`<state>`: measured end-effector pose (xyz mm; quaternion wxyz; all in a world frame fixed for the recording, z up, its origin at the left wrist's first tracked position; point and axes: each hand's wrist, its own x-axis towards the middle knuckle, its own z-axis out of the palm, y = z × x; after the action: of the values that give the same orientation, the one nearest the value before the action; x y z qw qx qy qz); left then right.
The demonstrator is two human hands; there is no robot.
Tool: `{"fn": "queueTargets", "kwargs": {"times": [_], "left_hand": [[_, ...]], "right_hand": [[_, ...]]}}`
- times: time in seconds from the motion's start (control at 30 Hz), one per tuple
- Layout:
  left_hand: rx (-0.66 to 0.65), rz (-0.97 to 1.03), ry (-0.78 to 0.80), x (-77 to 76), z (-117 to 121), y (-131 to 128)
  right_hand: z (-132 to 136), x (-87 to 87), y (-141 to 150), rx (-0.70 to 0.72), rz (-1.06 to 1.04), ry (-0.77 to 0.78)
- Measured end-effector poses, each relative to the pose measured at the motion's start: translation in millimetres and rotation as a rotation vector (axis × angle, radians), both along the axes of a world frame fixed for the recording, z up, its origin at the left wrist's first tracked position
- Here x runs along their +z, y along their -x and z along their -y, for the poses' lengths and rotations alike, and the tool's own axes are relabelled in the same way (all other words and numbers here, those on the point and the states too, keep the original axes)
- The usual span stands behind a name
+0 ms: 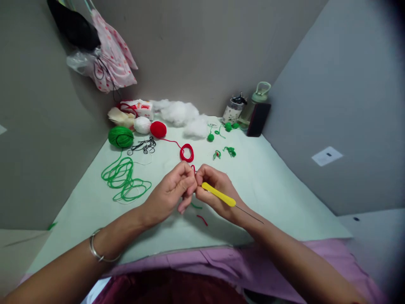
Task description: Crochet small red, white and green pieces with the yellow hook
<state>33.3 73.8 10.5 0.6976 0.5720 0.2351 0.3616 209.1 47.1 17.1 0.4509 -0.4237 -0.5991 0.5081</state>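
My right hand (pixel 218 185) is closed around a crochet hook (pixel 219 194) with a yellow handle; a thin metal shaft sticks out behind it over my wrist. My left hand (pixel 174 188) is closed in a pinch, its fingertips meeting those of the right. Between the fingertips shows a short loop of red yarn (pixel 193 168); most of it is hidden by my fingers. Just beyond lies a ring of red yarn (pixel 187 153), linked by a strand to a red yarn ball (pixel 158 129). Under my hands lie a green yarn scrap (pixel 196 207) and a red yarn scrap (pixel 202 220).
Left are a green yarn ball (pixel 120 137), tangled green yarn (pixel 125 179), black cord (pixel 144 146) and a white ball (pixel 142 125). White stuffing (pixel 179 113) lies behind. Small green crocheted pieces (pixel 230 151), a cup (pixel 233 113), a bottle (pixel 260 96) and a phone (pixel 258 120) are right.
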Motion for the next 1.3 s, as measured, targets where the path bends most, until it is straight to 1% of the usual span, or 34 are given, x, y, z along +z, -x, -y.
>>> {"fn": "queueTargets", "kwargs": {"times": [0.07, 0.1, 0.2, 0.23, 0.3, 0.4, 0.47, 0.53, 0.6, 0.67, 0.77, 0.83, 0.93, 1.0, 1.03, 1.1, 1.2, 1.27, 1.3], "left_hand": [[0.021, -0.085, -0.088, -1.9, -14.1, 2.0], [0.027, -0.142, -0.161, -4.0, -21.4, 3.1], [0.021, -0.3, -0.371, -14.1, -40.7, 6.4], [0.012, -0.331, -0.402, -18.3, -45.3, 7.2], [-0.013, -0.352, -0.404, -26.8, -51.1, 7.6], [-0.05, -0.351, -0.346, -38.6, -52.8, 4.3], [-0.046, -0.319, -0.257, -44.3, -52.6, 0.1], [0.009, -0.227, -0.094, -47.3, -53.7, -4.0], [0.074, -0.117, 0.064, -47.5, -56.6, -6.5], [0.1, -0.038, 0.181, -46.2, -60.2, -6.7], [0.109, 0.018, 0.312, -44.5, -63.2, -4.1], [0.136, 0.018, 0.332, -44.6, -62.4, -1.9], [0.191, -0.045, 0.27, -45.7, -58.6, -0.3], [0.207, -0.117, 0.227, -46.5, -56.0, -1.4], [0.203, -0.149, 0.217, -46.7, -54.9, -2.6], [0.179, -0.183, 0.227, -47.0, -53.7, -5.8], [0.13, -0.133, 0.292, -47.6, -53.4, -10.6], [0.099, -0.082, 0.332, -48.9, -53.6, -12.4], [0.089, -0.069, 0.348, -50.1, -53.6, -12.7]], "right_hand": [[-14.1, -0.3, 0.0, -0.009, 0.039, -0.027], [-20.8, -1.1, -0.6, -0.009, 0.044, -0.031], [-37.1, -8.2, -3.6, -0.007, 0.014, 0.018], [-40.7, -12.4, -4.9, -0.005, 0.001, 0.05], [-45.1, -22.1, -8.2, 0.005, -0.021, 0.123], [-47.6, -34.0, -14.9, 0.009, -0.058, 0.222], [-48.6, -36.7, -18.7, 0.032, -0.105, 0.282], [-49.9, -34.9, -20.1, 0.066, -0.17, 0.329], [-51.2, -30.6, -18.8, 0.059, -0.2, 0.349], [-52.0, -26.4, -15.8, 0.013, -0.17, 0.353], [-51.8, -24.1, -11.5, -0.036, -0.096, 0.325], [-50.8, -26.4, -9.9, -0.065, -0.031, 0.268], [-49.3, -35.2, -9.2, -0.135, 0.119, 0.149], [-48.9, -42.7, -8.9, -0.194, 0.262, 0.04], [-48.9, -46.1, -8.4, -0.215, 0.349, -0.041], [-48.7, -50.7, -6.6, -0.227, 0.54, -0.254], [-47.2, -50.4, -1.5, -0.21, 0.825, -0.586], [-45.2, -46.9, 2.3, -0.208, 0.979, -0.721], [-44.0, -44.9, 3.7, -0.2, 1.038, -0.756]]}}
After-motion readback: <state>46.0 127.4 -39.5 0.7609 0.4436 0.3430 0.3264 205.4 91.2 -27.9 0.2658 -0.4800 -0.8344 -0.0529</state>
